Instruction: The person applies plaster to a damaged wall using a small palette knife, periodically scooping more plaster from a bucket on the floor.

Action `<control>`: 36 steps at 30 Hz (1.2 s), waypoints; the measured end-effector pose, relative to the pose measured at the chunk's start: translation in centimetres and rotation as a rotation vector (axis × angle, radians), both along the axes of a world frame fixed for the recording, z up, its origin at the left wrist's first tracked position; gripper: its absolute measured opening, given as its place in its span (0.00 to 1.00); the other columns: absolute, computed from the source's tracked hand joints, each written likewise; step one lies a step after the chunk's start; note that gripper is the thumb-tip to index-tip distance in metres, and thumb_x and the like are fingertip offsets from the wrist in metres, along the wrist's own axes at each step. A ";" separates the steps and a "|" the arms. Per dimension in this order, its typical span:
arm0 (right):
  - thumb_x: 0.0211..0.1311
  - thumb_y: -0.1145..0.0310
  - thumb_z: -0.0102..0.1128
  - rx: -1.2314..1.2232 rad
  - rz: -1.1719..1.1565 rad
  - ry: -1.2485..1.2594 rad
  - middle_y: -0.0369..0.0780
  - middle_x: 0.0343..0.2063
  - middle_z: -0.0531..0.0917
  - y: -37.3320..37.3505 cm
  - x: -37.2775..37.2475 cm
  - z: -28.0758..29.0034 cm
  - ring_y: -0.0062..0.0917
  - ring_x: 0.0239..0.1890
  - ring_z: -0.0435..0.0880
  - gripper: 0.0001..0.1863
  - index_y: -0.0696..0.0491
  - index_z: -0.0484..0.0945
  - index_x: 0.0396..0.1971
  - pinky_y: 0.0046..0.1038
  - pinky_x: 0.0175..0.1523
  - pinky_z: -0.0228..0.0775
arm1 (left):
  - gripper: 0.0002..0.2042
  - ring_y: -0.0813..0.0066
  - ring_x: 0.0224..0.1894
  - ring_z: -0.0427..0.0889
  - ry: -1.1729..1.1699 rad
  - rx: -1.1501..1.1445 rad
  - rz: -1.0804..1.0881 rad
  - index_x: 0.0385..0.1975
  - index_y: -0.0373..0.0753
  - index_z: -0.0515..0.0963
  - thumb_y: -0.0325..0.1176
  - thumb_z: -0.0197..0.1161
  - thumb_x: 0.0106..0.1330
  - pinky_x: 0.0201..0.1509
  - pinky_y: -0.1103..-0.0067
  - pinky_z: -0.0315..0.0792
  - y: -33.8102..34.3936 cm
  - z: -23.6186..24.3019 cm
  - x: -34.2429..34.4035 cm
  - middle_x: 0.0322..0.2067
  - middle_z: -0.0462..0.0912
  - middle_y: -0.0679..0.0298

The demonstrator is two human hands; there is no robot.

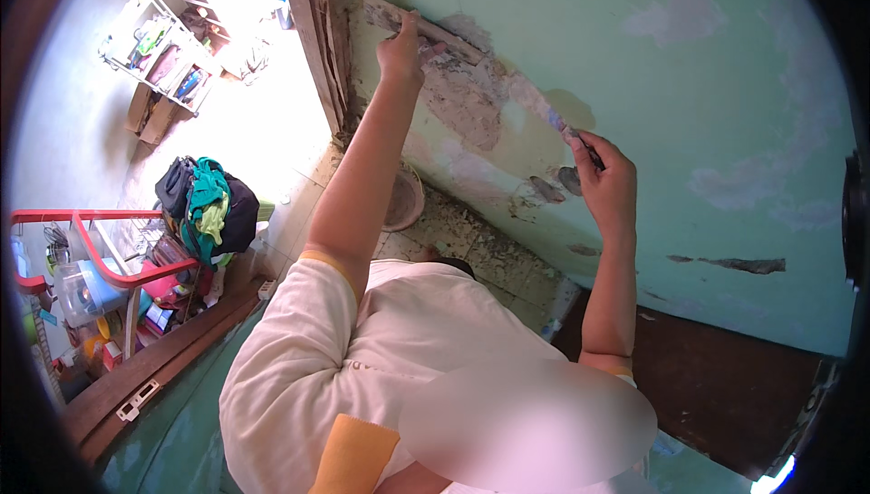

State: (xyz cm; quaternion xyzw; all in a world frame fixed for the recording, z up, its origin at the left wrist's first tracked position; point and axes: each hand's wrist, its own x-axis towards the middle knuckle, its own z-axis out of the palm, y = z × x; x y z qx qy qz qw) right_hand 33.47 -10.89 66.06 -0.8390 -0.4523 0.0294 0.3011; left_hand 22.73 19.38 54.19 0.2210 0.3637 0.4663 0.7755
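Up by the door frame, my left hand (399, 50) is closed on a long, flat plastering board (460, 46), smeared with grey and held close to the wall. My right hand (607, 172), farther right, grips the dark handle of a putty knife (555, 119). Its pale, smeared blade points up and left toward the board; I cannot tell whether the two touch. Behind both tools the green wall (652, 86) carries a rough grey-brown plaster patch (462, 104), with damp-looking and pale blotches around it.
Below my left forearm a round bucket (405, 202) stands on the tiled floor. A wooden door frame (317, 41) rises at left. Beyond it are piled clothes (208, 204), a red-railed rack (91, 216) and a white shelf (163, 54). A dark brown panel (725, 385) lies lower right.
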 end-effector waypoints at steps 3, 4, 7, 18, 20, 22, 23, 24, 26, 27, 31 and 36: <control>0.69 0.60 0.62 -0.011 0.071 -0.099 0.43 0.31 0.86 0.4 0.5 -1.5 0.32 0.28 0.84 0.14 0.55 0.84 0.44 0.32 0.35 0.75 | 0.33 0.54 0.41 0.82 -0.002 0.093 0.002 0.53 0.13 0.65 0.42 0.67 0.67 0.38 0.70 0.90 1.0 -0.1 -1.5 0.49 0.69 0.41; 0.69 0.59 0.62 -0.054 0.108 -0.138 0.43 0.32 0.86 1.1 0.6 -1.8 0.35 0.29 0.84 0.14 0.55 0.84 0.43 0.34 0.36 0.76 | 0.33 0.54 0.43 0.82 0.000 0.112 0.017 0.53 0.13 0.64 0.42 0.67 0.67 0.39 0.69 0.90 1.4 -0.2 -2.2 0.50 0.69 0.40; 0.70 0.57 0.59 -0.174 0.182 -0.249 0.45 0.34 0.86 3.9 0.6 -3.4 0.41 0.32 0.85 0.15 0.53 0.84 0.43 0.39 0.38 0.77 | 0.33 0.56 0.51 0.78 -0.007 0.133 0.044 0.55 0.11 0.61 0.39 0.66 0.67 0.42 0.68 0.91 1.6 1.0 -4.5 0.50 0.69 0.40; 0.71 0.56 0.56 -0.137 0.145 -0.636 0.42 0.29 0.83 10.2 0.5 -4.0 0.41 0.30 0.84 0.14 0.50 0.84 0.39 0.41 0.36 0.77 | 0.34 0.56 0.49 0.81 0.104 0.188 -0.005 0.56 0.14 0.63 0.45 0.64 0.69 0.47 0.69 0.88 -1.4 -1.9 -15.9 0.48 0.73 0.42; 0.71 0.55 0.56 -0.232 0.117 -0.597 0.42 0.30 0.83 9.2 -1.3 -1.9 0.41 0.30 0.84 0.15 0.50 0.84 0.40 0.40 0.36 0.78 | 0.34 0.56 0.43 0.83 0.160 0.309 -0.036 0.56 0.16 0.64 0.45 0.64 0.69 0.45 0.70 0.87 -1.6 -5.3 -18.1 0.47 0.74 0.41; 0.71 0.55 0.56 -0.256 0.129 -0.549 0.42 0.30 0.84 8.9 -2.2 -1.7 0.40 0.31 0.84 0.15 0.50 0.84 0.40 0.40 0.36 0.78 | 0.33 0.57 0.41 0.84 0.137 0.137 -0.007 0.56 0.17 0.64 0.45 0.64 0.69 0.44 0.71 0.87 -2.7 -5.2 -19.7 0.47 0.74 0.41; 0.71 0.55 0.56 -0.239 0.150 -0.525 0.42 0.31 0.84 8.7 -2.3 -2.3 0.40 0.31 0.84 0.15 0.50 0.84 0.40 0.40 0.37 0.78 | 0.20 0.64 0.49 0.79 0.171 0.084 -0.022 0.50 0.27 0.72 0.41 0.60 0.70 0.48 0.68 0.84 -3.4 -4.8 -20.2 0.46 0.76 0.55; 0.71 0.54 0.56 -0.222 0.170 -0.501 0.42 0.31 0.84 8.5 -2.5 -2.9 0.40 0.31 0.84 0.15 0.50 0.84 0.40 0.40 0.37 0.78 | 0.20 0.65 0.48 0.79 0.170 0.067 -0.023 0.49 0.27 0.72 0.41 0.59 0.71 0.48 0.69 0.84 -3.7 -5.1 -20.5 0.46 0.76 0.55; 0.71 0.55 0.56 -0.265 0.168 -0.522 0.42 0.31 0.84 9.9 -2.8 -4.6 0.40 0.31 0.84 0.15 0.50 0.84 0.40 0.40 0.37 0.77 | 0.20 0.66 0.46 0.80 0.169 0.037 -0.033 0.49 0.27 0.72 0.41 0.59 0.71 0.47 0.70 0.83 -4.1 -6.3 -20.9 0.45 0.76 0.56; 0.70 0.55 0.57 -0.283 0.172 -0.531 0.42 0.31 0.84 10.8 -2.8 -5.0 0.40 0.32 0.84 0.14 0.50 0.84 0.40 0.40 0.37 0.77 | 0.24 0.64 0.43 0.81 0.139 0.037 -0.045 0.51 0.24 0.70 0.42 0.61 0.70 0.44 0.70 0.84 -4.2 -7.2 -21.1 0.45 0.75 0.52; 0.71 0.56 0.56 -0.148 0.116 -0.642 0.42 0.31 0.84 11.9 -1.4 -3.3 0.41 0.32 0.84 0.14 0.50 0.84 0.41 0.40 0.38 0.77 | 0.31 0.61 0.37 0.84 0.091 0.028 -0.076 0.54 0.20 0.66 0.45 0.66 0.68 0.39 0.71 0.86 -4.8 -8.6 -21.3 0.44 0.74 0.47; 0.72 0.55 0.54 -0.223 0.175 -0.522 0.43 0.32 0.84 9.5 -2.8 1.3 0.41 0.34 0.85 0.16 0.51 0.84 0.40 0.40 0.39 0.78 | 0.26 0.65 0.40 0.82 0.143 -0.002 -0.058 0.53 0.24 0.69 0.44 0.63 0.70 0.40 0.71 0.86 -6.2 -8.5 -22.1 0.42 0.76 0.52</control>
